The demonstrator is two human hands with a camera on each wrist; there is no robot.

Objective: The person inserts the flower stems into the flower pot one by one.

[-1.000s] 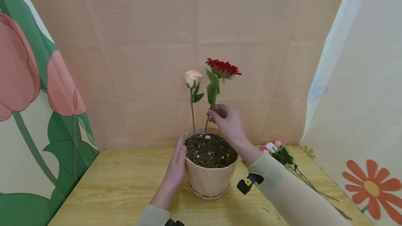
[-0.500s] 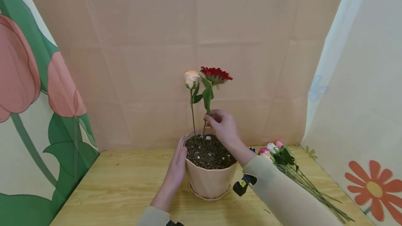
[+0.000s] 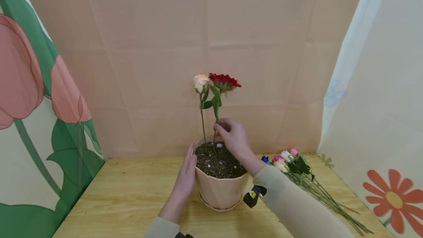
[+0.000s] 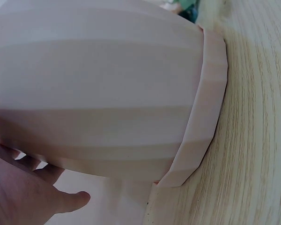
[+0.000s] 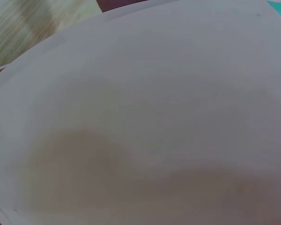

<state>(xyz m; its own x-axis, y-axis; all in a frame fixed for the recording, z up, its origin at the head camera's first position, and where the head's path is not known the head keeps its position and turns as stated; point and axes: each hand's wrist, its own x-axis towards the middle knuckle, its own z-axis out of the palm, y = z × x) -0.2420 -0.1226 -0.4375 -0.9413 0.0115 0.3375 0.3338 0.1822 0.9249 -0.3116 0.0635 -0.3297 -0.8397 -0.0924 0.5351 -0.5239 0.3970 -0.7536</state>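
A pale pink flowerpot [image 3: 222,192] full of dark soil [image 3: 220,165] stands on its saucer [image 3: 220,209]. My left hand [image 3: 185,176] rests against the pot's left side with its fingers extended; the left wrist view shows the hand [image 4: 18,194] touching the pot's faceted wall [image 4: 93,75], thumb held off. Between thumb and fingers, my right hand [image 3: 234,135] pinches the stem of a red gerbera [image 3: 225,82], low above the soil at the back. Just left of it, a peach rose [image 3: 201,83] stands upright in the soil. A blurred pale surface [image 5: 145,103] fills most of the right wrist view, hiding the fingers.
On the wooden table [image 3: 132,190], right of the pot, lies a bundle of loose flowers [image 3: 299,164] with blue, pink, peach and white heads, stems pointing toward the front right. A beige backdrop [image 3: 148,65] hangs behind, with flower-printed panels at both sides.
My right hand has moved down and slightly left with the gerbera, whose head is now lower and beside the rose. The left hand has stayed on the pot.
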